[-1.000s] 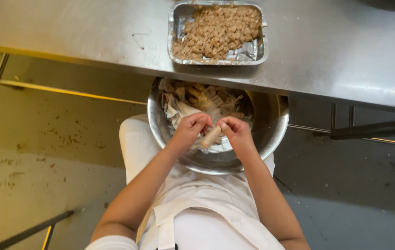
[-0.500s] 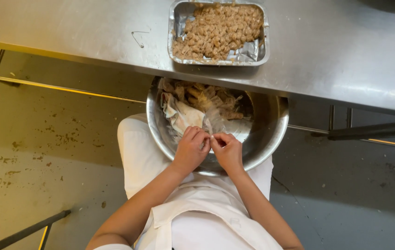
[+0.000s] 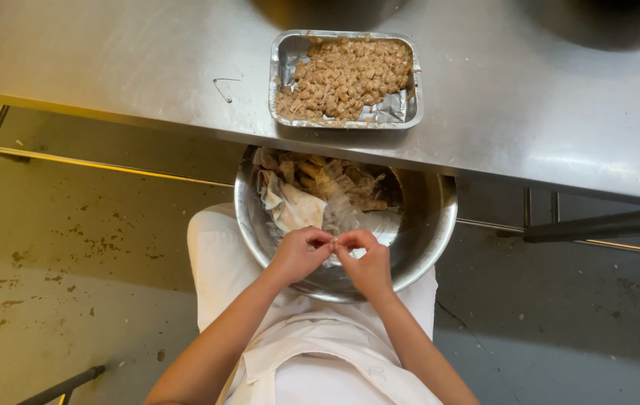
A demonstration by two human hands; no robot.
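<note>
A round steel bowl (image 3: 432,232) rests on my lap, partly under the table edge. It holds pale husks and brownish scraps (image 3: 312,187). My left hand (image 3: 301,253) and my right hand (image 3: 367,264) meet over the near side of the bowl, fingertips pinched together on a small pale piece (image 3: 335,241) that is mostly hidden by the fingers. On the steel table (image 3: 110,67) above the bowl stands a rectangular foil tray (image 3: 391,112) filled with small beige peeled pieces (image 3: 346,75).
The table's front edge runs across just above the bowl. A dark round vessel (image 3: 605,19) sits at the table's far right corner. Metal bars (image 3: 597,225) cross under the table at right. Stained floor (image 3: 57,270) lies to my left.
Both hands have drawn back toward me, from the middle of the bowl to its near side. The longer pale piece held a second ago is now barely visible between the fingertips.
</note>
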